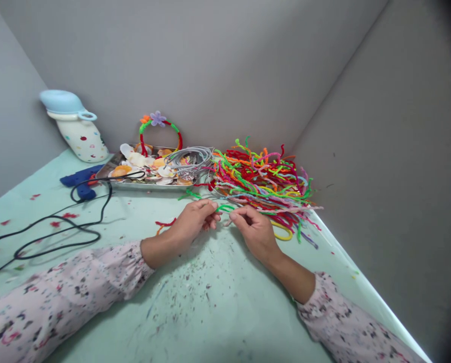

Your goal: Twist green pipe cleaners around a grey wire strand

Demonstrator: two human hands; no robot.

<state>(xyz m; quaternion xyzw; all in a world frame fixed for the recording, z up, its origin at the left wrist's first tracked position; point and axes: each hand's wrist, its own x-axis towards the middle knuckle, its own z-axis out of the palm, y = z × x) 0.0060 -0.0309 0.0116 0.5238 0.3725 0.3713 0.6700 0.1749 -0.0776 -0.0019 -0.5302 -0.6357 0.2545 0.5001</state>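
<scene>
A bent green pipe cleaner [225,207] spans the short gap between my two hands, above the table. My left hand [195,219] pinches its left end between thumb and fingers. On the other side, my right hand [254,229] is closed on the right end. Just beyond my right hand lies a big loose pile of multicoloured pipe cleaners [263,176]. A red and orange pipe cleaner piece [165,223] lies on the table beside my left hand, partly covered by it.
A metal tray [150,186] of seashells stands at the back, with a coil of grey wire [191,160] and a pipe-cleaner hoop with flowers [142,132]. At left are a blue glue gun [82,177], its black cord [97,222] and a white bottle [82,136]. Grey walls enclose the table.
</scene>
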